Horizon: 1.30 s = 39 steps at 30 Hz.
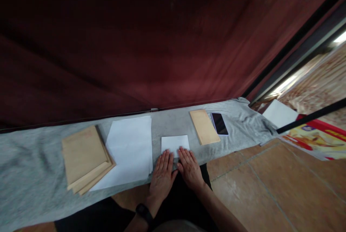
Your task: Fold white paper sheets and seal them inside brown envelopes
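A small white sheet of paper (175, 142), apparently folded, lies flat on the grey cloth in front of me. My left hand (162, 174) rests on its near left corner, palm down with the fingers stretched out. On the near right corner lies my right hand (189, 169), also flat with fingers extended. The thumbs come close together at the near edge, and the fingers hide the two near corners. To the left is a stack of large white paper sheets (131, 149). Brown envelopes (85, 152) overlap that stack's left side.
A grey cloth (32, 160) covers the narrow table. Smaller tan envelopes (204, 125) and a phone (219, 123) lie at the right. A dark red curtain (162, 44) hangs behind. Beyond the table's right end are a dark metal bar (313, 118) and a red-and-yellow printed box (319, 136).
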Tool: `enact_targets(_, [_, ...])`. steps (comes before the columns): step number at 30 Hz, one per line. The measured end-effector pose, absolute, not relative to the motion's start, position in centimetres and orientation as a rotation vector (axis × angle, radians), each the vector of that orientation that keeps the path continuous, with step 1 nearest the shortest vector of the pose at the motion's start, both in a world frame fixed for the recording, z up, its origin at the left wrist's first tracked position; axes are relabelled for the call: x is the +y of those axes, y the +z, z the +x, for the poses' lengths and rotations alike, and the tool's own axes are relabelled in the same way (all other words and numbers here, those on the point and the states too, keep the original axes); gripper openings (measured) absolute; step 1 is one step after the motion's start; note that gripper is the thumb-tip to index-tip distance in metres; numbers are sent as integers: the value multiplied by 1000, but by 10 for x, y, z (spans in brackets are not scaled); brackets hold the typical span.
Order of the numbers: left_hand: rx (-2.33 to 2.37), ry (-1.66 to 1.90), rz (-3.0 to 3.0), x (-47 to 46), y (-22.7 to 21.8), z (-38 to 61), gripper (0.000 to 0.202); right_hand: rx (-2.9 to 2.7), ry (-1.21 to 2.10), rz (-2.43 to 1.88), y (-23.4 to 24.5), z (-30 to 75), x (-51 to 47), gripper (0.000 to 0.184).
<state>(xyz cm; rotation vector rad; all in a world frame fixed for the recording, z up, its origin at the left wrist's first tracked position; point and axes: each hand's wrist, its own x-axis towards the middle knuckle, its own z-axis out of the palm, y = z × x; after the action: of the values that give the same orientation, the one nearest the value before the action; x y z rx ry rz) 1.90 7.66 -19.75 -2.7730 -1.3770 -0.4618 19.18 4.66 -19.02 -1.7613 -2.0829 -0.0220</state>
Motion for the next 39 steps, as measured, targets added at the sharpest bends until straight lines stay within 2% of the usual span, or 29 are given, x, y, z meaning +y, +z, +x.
enact_targets(8, [-1378, -591, -2671, 71, -205, 12, 68, -2046, -152, -1811, -201, 219, 34, 54])
enact_targets(14, [-1362, -591, -2655, 71, -209, 9, 71, -2023, -105, -1764, -190, 208, 53, 50])
enact_targets(22, [-1363, -583, -2673, 78, -210, 6, 55, -2094, -11, -1722, -191, 185, 87, 46])
enact_targets(32, [-1469, -471, -2690, 136, -209, 33, 56, -1912, -190, -1886, -207, 202, 90, 52])
enact_targets(39, [-1456, -461, -2694, 149, -208, 34, 56, -1926, -39, -1913, -193, 192, 101, 49])
